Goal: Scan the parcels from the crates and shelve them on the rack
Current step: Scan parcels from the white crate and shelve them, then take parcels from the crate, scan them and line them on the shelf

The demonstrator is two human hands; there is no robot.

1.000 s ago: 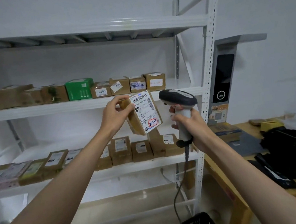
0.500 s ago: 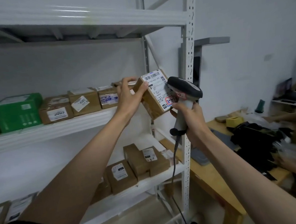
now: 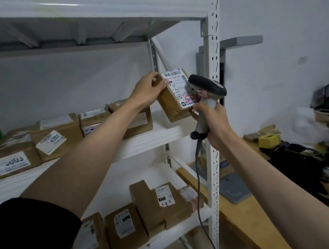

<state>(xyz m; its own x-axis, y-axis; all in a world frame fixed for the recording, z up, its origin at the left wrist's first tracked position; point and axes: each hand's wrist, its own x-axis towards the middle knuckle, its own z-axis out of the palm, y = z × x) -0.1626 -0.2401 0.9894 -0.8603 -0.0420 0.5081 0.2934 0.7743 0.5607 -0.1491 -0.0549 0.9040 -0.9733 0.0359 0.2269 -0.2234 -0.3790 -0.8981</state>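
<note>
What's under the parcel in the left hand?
The parcel, gripped by the left hand, hangs tilted above bare white shelf. Its lower right corner is hidden by the right hand holding the scanner.

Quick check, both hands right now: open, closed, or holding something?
Left hand: fingers curled round the labelled parcel, held over the rack's middle shelf.
Right hand: gripping the barcode scanner by its handle.

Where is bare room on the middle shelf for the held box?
Bare board lies at the shelf's right end, between the last box and the post, under the held box. Leftward, boxes crowd together.
</note>
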